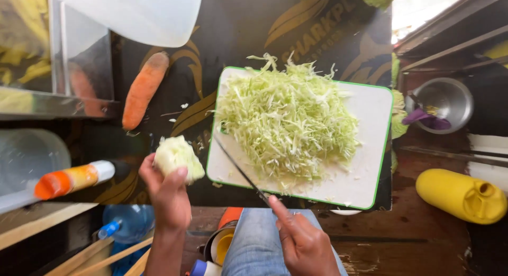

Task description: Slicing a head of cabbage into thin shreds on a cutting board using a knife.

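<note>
The dark printed table (254, 27) carries everything, its near edge running just above the person's blue-clad knee (259, 239). Largest on it is the white cutting board (370, 117) with a green rim, set toward the table's right side and reaching its near edge. A wide heap of shredded cabbage (288, 122) covers the board's left and middle, leaving the right strip and near right corner bare.

At the table's far left corner stand a shiny metal box (79, 59) and a white plastic sheet (143, 14). A carrot (144, 89) lies slantwise just beside that box, well apart from the board. Off the table's right edge sit a steel bowl (447, 101) with purple scraps and, nearer, a yellow jerrycan (460, 196) on its side. By the near left corner lies a bottle (71, 179) with an orange cap, and below it a blue-capped water bottle (124, 223).

The left hand (166, 194) is curled around a cabbage chunk (177, 157), fingers pinching it from below, held just off the board's left edge. The right hand (301, 239) is closed on a knife (241, 173) handle, forefinger stretched along it; the thin blade crosses the board's near left corner, its tip touching the heap's edge. Nothing lies between chunk and board.
</note>
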